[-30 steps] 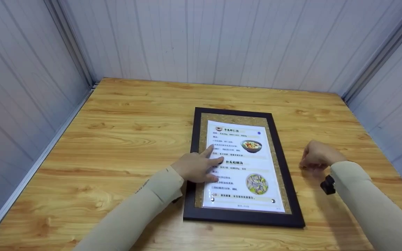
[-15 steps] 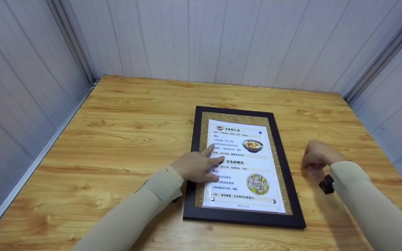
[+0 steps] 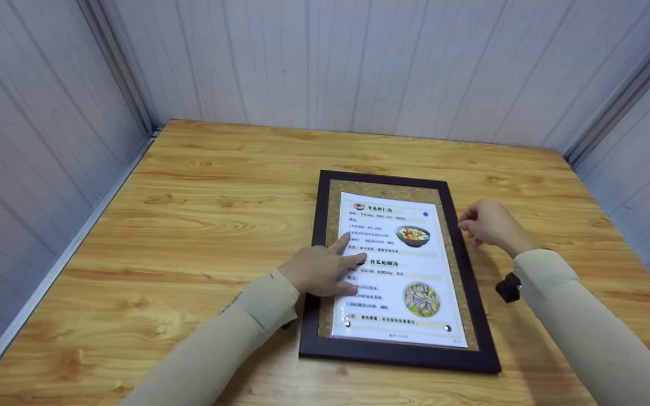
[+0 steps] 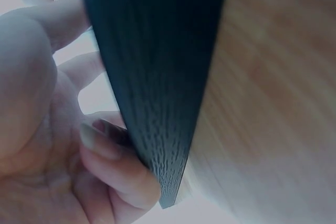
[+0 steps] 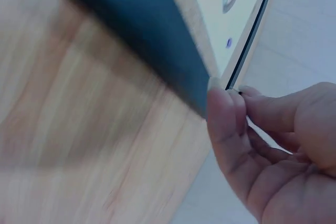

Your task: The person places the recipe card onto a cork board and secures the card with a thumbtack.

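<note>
The left hand rests with spread fingers on the left side of a laminated recipe sheet, across the frame's left side. That sheet lies on a dark-framed cork board. A round blue-purple tack sits at the sheet's upper right, and silver tacks at its lower corners. Just off the board's right edge, the right hand has thumb and fingertips pinched together. Between them, in the right wrist view, shows a tiny thumbtack, mostly hidden by the fingers.
The board lies on a wood-grain table. White panelled walls close it in at the back and both sides. A small black device is strapped at the right wrist.
The right hand has lifted from the table on the right and moved left and away, up to the board's right edge. The left hand keeps its place on the sheet.
</note>
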`<act>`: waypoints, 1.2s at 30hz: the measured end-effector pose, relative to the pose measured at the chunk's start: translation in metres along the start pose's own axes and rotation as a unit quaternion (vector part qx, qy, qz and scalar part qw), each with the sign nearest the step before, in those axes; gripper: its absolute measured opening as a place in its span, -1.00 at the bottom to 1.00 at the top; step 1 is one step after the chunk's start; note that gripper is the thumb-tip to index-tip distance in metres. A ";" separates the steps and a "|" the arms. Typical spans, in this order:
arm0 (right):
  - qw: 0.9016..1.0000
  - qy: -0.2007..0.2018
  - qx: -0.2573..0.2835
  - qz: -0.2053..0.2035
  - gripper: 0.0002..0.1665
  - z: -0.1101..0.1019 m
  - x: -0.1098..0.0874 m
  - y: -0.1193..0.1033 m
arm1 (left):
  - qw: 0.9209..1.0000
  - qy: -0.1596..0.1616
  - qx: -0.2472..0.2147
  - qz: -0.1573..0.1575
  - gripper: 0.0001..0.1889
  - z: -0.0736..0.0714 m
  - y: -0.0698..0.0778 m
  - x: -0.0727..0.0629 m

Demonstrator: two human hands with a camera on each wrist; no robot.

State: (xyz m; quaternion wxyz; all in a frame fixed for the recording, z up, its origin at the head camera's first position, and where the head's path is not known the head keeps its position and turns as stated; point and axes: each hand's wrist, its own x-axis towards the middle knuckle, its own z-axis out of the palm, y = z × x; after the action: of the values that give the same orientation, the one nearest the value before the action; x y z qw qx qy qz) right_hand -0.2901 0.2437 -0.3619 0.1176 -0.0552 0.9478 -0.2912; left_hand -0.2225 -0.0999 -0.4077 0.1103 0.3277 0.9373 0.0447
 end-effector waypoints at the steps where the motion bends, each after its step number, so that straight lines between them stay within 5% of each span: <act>1: 1.000 0.006 -0.004 -0.003 -0.79 0.001 0.001 -0.003 | 1.000 0.002 -0.001 0.001 -0.25 0.000 0.000 -0.001; 28: 0.997 0.045 -0.002 -0.058 -0.75 0.050 0.041 -0.079 | 1.000 -0.011 0.001 0.001 -0.24 0.008 0.010 0.002; 36: 0.992 0.060 0.008 -0.115 -0.78 0.072 0.057 -0.111 | 1.000 -0.002 0.012 -0.002 -0.26 0.005 0.006 -0.001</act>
State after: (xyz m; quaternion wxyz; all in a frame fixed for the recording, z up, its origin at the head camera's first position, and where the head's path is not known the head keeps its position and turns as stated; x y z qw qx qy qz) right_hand -0.3230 0.1038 -0.3682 0.0263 -0.1448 0.9381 -0.3136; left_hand -0.2170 -0.0960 -0.4115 0.1081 0.3273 0.9382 0.0323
